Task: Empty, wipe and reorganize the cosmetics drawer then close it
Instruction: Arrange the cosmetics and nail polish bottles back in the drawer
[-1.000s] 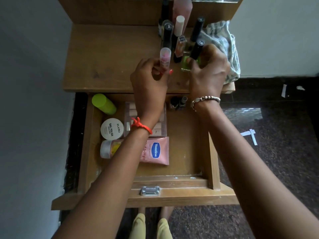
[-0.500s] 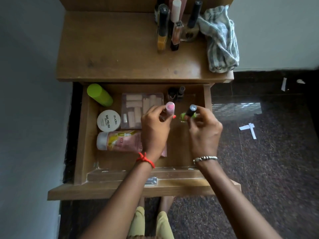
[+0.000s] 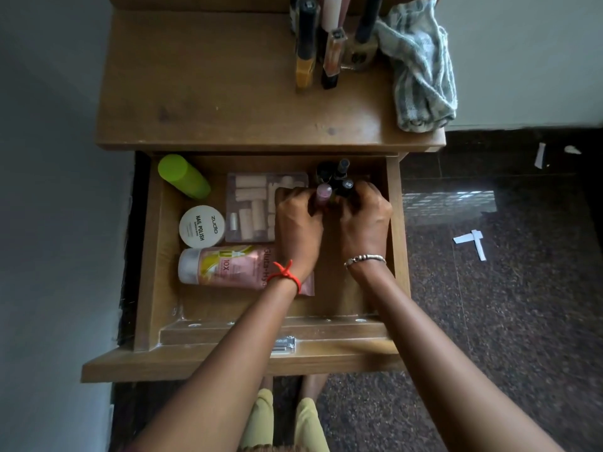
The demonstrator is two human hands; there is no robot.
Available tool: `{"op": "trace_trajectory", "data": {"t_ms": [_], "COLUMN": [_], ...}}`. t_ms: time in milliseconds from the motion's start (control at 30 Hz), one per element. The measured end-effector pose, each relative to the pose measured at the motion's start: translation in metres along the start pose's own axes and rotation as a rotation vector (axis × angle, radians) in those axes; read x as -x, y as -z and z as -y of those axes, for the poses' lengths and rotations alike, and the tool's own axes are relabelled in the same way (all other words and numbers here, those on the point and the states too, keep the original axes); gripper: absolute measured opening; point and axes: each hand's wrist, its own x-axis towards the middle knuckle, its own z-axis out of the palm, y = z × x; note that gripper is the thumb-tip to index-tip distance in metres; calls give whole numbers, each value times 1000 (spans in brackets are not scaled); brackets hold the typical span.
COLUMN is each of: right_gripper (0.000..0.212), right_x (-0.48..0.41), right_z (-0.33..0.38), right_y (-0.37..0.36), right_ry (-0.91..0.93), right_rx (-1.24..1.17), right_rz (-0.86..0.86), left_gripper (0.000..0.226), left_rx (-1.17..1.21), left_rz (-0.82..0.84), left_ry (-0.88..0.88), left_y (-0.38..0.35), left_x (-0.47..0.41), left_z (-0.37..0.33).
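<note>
Left hand (image 3: 298, 223) curled round pink-capped bottle (image 3: 323, 194); right hand (image 3: 365, 220) round black-capped bottle (image 3: 346, 185). Both have dropped from mid-drawer into the drawer (image 3: 396, 223) back-right corner, beside two standing bottles (image 3: 332, 169). Restocking under way; tall bottles (image 3: 306, 44) wait on table (image 3: 212, 93).

A home dressing corner: wooden vanity (image 3: 212, 93), cosmetic bottles (image 3: 305, 60) on top (drawer (image 3: 156, 256) pulled open), speckled floor (image 3: 505, 321).

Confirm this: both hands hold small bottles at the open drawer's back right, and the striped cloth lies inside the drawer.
Wrong on one point. The head view shows the striped cloth on the tabletop, not inside the drawer. The left hand and right hand do hold small bottles at the drawer's back right.
</note>
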Motion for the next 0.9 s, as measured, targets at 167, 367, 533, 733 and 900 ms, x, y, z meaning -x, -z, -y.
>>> {"op": "trace_trajectory", "data": {"t_ms": [167, 367, 533, 733, 900], "right_gripper": [22, 32, 20, 23, 21], "right_x": [2, 5, -27, -72, -80], "right_z": [2, 28, 77, 99, 95], "right_y": [6, 41, 53, 33, 23], "right_ry": [-8, 18, 144, 116, 103], "right_rx": [26, 72, -76, -110, -109], "right_rz": [45, -89, -169, -125, -97], "left_gripper": [3, 42, 40, 34, 33], "left_rx": [0, 58, 311, 264, 280], "left_rz": [40, -52, -222, -155, -128], "left_ry": [-34, -9, -11, -35, -58], "left_y": [4, 37, 70, 61, 50], "left_x": [3, 2, -33, -86, -95], "left_z": [1, -7, -42, -65, -63]}}
